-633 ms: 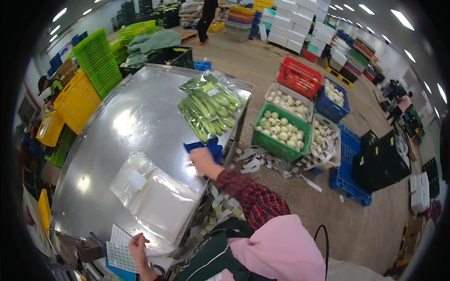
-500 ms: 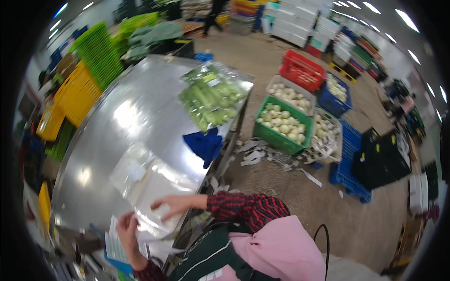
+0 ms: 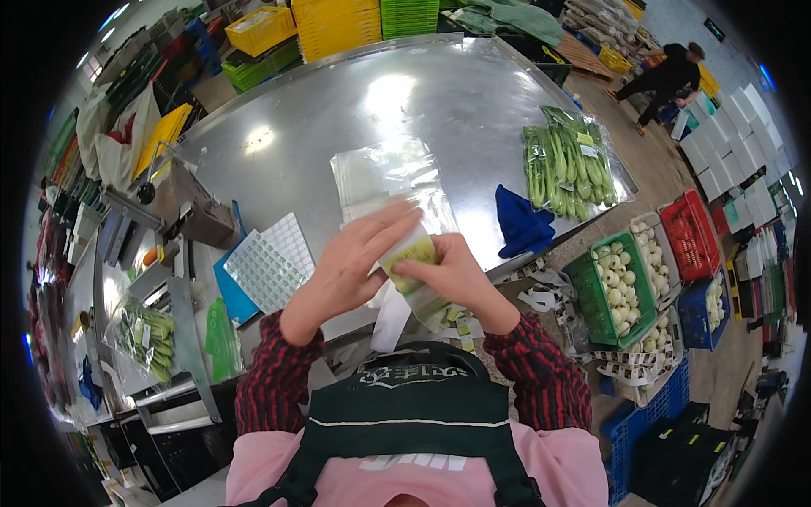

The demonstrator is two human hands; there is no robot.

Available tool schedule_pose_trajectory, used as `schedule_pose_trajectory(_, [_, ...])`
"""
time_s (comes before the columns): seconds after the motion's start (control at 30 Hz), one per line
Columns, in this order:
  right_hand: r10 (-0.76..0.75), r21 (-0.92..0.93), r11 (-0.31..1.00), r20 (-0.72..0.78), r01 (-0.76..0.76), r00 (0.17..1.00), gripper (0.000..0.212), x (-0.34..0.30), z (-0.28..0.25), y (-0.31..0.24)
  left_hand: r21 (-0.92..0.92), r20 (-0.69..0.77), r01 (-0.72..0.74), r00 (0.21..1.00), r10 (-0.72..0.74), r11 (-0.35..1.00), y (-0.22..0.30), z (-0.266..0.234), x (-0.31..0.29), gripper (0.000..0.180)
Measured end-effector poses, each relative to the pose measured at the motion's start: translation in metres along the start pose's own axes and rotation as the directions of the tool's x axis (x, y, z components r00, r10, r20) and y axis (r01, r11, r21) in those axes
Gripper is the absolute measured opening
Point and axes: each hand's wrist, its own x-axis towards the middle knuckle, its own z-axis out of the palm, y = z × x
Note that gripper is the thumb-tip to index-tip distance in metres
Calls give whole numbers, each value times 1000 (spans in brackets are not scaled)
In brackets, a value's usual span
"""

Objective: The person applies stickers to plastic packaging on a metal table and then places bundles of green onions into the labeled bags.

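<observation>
A clear plastic bag (image 3: 414, 291) with a yellow-green printed patch is between my hands, over the table's near edge. My right hand (image 3: 452, 275) pinches it, the thumb pressed on its front. My left hand (image 3: 351, 262) lies against the bag's left side with its fingers stretched out, slightly blurred. Just beyond my hands, a stack of clear bags (image 3: 393, 173) lies flat on the metal table. A white paper strip (image 3: 390, 321) hangs below my left hand. The lower end of the held bag is partly hidden by my right hand.
The steel table (image 3: 304, 127) carries bagged green vegetables (image 3: 570, 165) and a blue cloth (image 3: 524, 222) on the right. A sheet of round stickers (image 3: 270, 264) lies left on a blue board. Crates of onions (image 3: 617, 287) stand right; a person (image 3: 672, 80) walks at the back.
The view has swung left, so the table sits squarely in front. My hands, apart over the stack of bags before, have come together around one clear bag.
</observation>
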Motion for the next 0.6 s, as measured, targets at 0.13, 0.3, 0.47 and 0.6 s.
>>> schedule_pose_trajectory(0.13, [-148, 64, 988, 190, 138, 971, 37, 2, 14, -11, -174, -472, 170, 850, -233, 970, -46, -19, -17, 37])
schedule_pose_trajectory(0.3, [60, -491, 858, 385, 150, 921, 57, -28, 37, 85, -813, -574, -506, 781, -248, 288, -111, -159, -84, 32])
schedule_pose_trajectory(0.47, [-25, -601, 787, -260, -142, 965, 68, 8, -92, 141, -799, -538, -317, 756, -373, 510, -83, -98, -63, 16])
schedule_pose_trajectory(0.6, [-273, -861, 1, -489, -508, 828, 42, -1, -265, 176, -668, -201, 427, 686, -699, 610, -57, -4, -78, 19])
